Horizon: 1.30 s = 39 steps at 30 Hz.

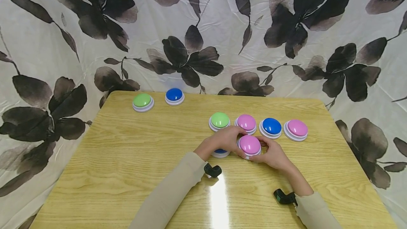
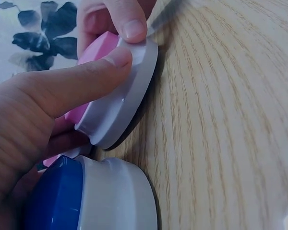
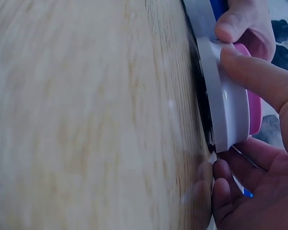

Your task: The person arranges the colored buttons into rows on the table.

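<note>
Sitting between the left hand (image 1: 227, 140) and the right hand (image 1: 274, 153), a pink button (image 1: 249, 145) is held from both sides, each hand's fingers parted to its width and curved round its white base. Just left of it, a blue button (image 1: 220, 154) shows partly from under the left hand. Behind, a row on the bench (image 1: 127, 158) runs green button (image 1: 220, 120), second pink button (image 1: 247, 122), second blue button (image 1: 271, 126), third pink button (image 1: 297, 128). Well apart, far left, stand another green button (image 1: 142, 100) and another blue button (image 1: 174, 95).
</note>
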Motion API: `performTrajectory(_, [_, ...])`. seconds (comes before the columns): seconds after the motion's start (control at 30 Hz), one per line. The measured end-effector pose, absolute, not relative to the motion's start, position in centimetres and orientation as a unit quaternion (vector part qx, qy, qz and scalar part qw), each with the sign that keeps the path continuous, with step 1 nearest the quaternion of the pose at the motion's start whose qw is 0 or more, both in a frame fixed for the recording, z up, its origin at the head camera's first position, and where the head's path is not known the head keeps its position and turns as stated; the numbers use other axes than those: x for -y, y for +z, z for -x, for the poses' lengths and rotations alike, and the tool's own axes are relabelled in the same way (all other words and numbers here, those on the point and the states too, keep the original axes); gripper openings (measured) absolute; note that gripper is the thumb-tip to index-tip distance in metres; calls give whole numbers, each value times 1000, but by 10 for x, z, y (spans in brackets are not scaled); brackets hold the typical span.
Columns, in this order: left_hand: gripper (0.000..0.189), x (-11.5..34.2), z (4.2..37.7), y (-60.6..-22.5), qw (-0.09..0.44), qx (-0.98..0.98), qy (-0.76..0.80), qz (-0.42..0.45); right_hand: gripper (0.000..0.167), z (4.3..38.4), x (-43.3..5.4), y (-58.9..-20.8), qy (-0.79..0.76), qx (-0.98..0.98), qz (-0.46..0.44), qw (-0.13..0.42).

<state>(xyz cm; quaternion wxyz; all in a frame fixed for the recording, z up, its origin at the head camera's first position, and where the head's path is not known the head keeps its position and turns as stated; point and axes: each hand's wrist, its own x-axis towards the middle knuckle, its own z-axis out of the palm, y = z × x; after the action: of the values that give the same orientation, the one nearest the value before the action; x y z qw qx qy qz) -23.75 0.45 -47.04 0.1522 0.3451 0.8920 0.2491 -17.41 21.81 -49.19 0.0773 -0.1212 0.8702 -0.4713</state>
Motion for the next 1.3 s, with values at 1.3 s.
performTrajectory(1.3, [49, 41, 232, -460, 100, -853, 372, -351, 70, 172, -210, -458, -446, -887, 109, 46])
